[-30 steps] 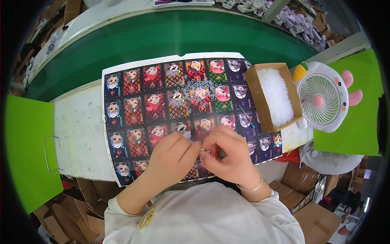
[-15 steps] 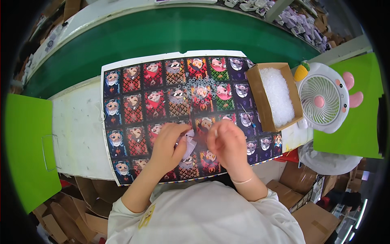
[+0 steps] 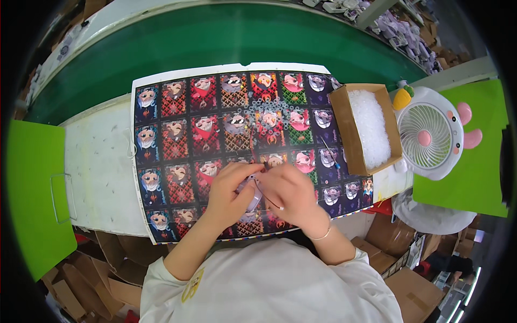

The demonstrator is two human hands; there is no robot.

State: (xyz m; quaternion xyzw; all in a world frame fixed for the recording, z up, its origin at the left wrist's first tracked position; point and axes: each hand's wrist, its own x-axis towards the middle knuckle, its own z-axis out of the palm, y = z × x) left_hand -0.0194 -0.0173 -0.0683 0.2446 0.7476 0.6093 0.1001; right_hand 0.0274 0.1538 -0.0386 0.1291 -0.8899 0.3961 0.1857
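Observation:
My left hand is closed round a small lilac plastic part above the printed sheet. My right hand has its fingers bent together at the part's upper end, and what they pinch is hidden. From the part a thin dark wire curves below my right fingers to a small white tip. Beyond my hands, many small clear rings lie scattered over the sheet, which bears rows of cartoon figures.
A cardboard box of clear small pieces stands to the right, beside a white rabbit-eared fan. A thin screwdriver lies left of the box. Past the table runs a green belt. Green panels flank the table.
My right hand has come left and down to the lilac part in my left hand. The thin wire with its white tip now shows below my right fingers.

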